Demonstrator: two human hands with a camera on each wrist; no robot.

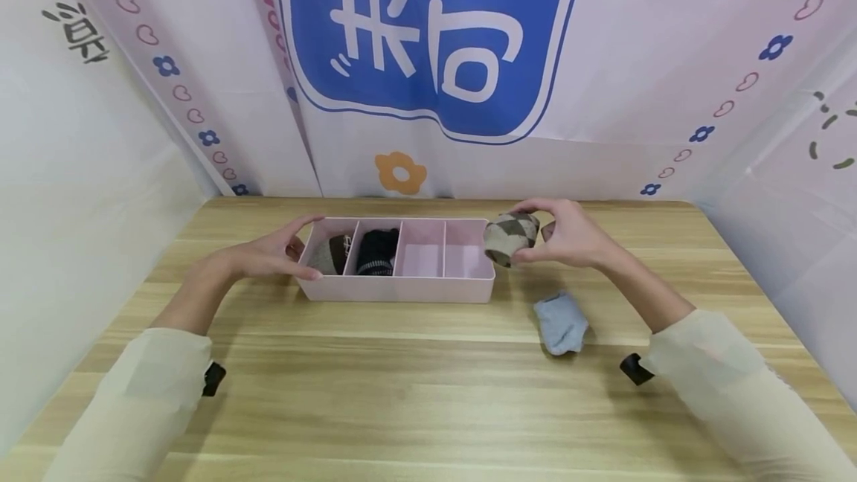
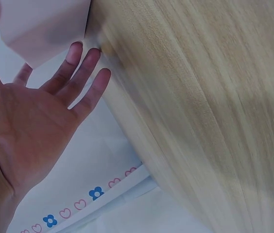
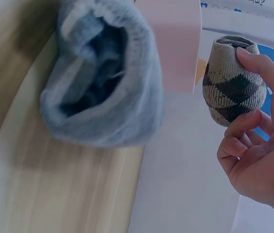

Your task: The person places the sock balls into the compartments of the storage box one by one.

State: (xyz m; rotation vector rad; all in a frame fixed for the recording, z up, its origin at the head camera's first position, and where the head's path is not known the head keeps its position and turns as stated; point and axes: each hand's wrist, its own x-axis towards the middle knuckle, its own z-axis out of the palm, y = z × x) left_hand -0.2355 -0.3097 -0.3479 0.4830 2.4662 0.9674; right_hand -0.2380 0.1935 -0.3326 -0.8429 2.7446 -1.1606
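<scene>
A pink storage box [image 1: 402, 288] with a row of compartments stands near the back of the table. My left hand [image 1: 271, 251] holds its left end, thumb at the front and index finger at the back; the other fingers are spread in the left wrist view. The leftmost compartment contains a grey-brown rolled sock [image 1: 331, 255], the one beside it a black rolled sock [image 1: 378, 251]. My right hand [image 1: 569, 233] pinches a rolled argyle sock [image 1: 512, 236] between thumb and fingers, level with the box's right end. A light blue rolled sock [image 1: 562, 324] lies on the table below that hand.
The wooden table [image 1: 375, 393] meets a printed white cloth [image 1: 602, 162] at the back and sides. Two compartments on the box's right hold nothing. Black straps [image 1: 634, 369] show by the sleeves.
</scene>
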